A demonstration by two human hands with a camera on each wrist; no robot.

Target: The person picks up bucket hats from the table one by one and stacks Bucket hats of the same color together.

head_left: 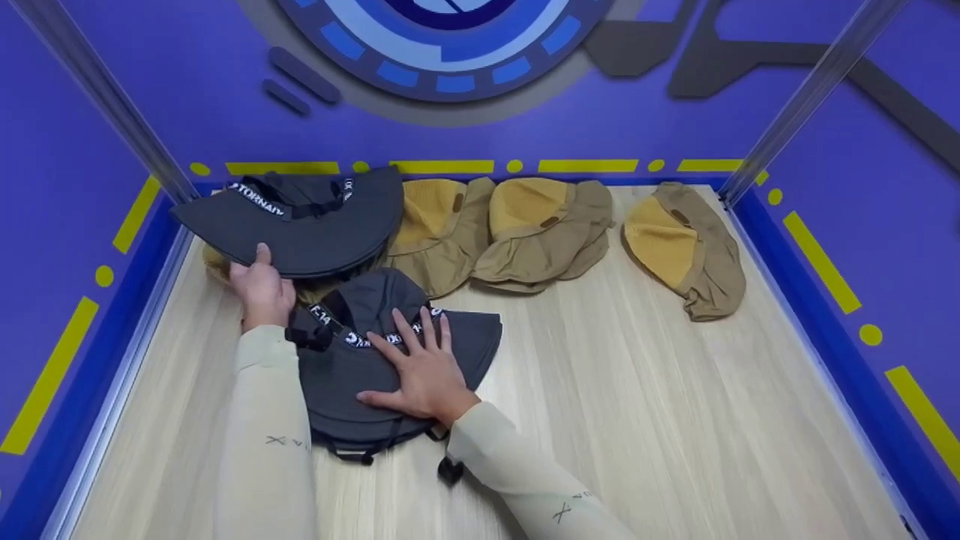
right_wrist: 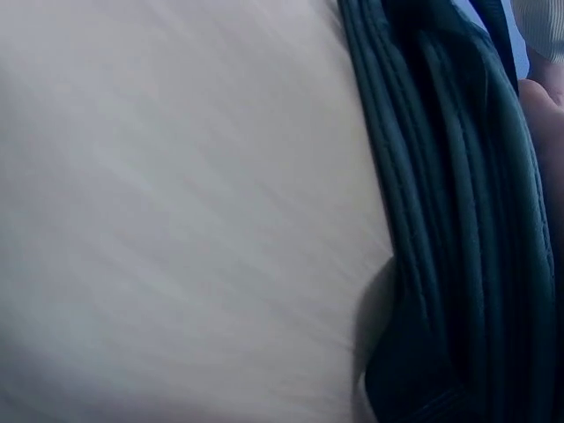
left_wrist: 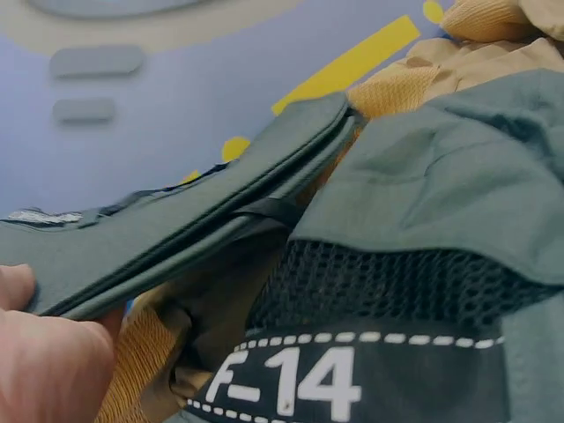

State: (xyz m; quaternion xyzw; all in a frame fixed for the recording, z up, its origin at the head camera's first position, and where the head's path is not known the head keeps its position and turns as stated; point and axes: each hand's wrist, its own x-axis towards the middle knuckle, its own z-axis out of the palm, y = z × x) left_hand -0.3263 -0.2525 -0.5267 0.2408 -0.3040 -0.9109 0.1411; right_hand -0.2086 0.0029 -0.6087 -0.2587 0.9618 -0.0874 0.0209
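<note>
Two piles of dark grey brimmed hats lie at the left of the table. My left hand (head_left: 264,294) pinches the front brim of the far dark hat (head_left: 322,238), thumb on top. The left wrist view shows more than one brim layer (left_wrist: 220,207) there, tilted up over tan and yellow fabric (left_wrist: 145,361). My right hand (head_left: 427,375) rests with spread fingers on the near dark hat (head_left: 337,394), which has a white-lettered band. Several brims are stacked beneath it, seen edge-on as layers (right_wrist: 458,211) in the right wrist view.
Along the back lie tan hats with yellow panels: one hat (head_left: 431,240) partly behind the dark ones, a small pile (head_left: 544,232) beside it, and a separate hat (head_left: 686,247) at the right. Blue printed walls (head_left: 480,139) enclose the wood-grain table (head_left: 637,420). A black cord toggle (head_left: 451,471) hangs near my right wrist.
</note>
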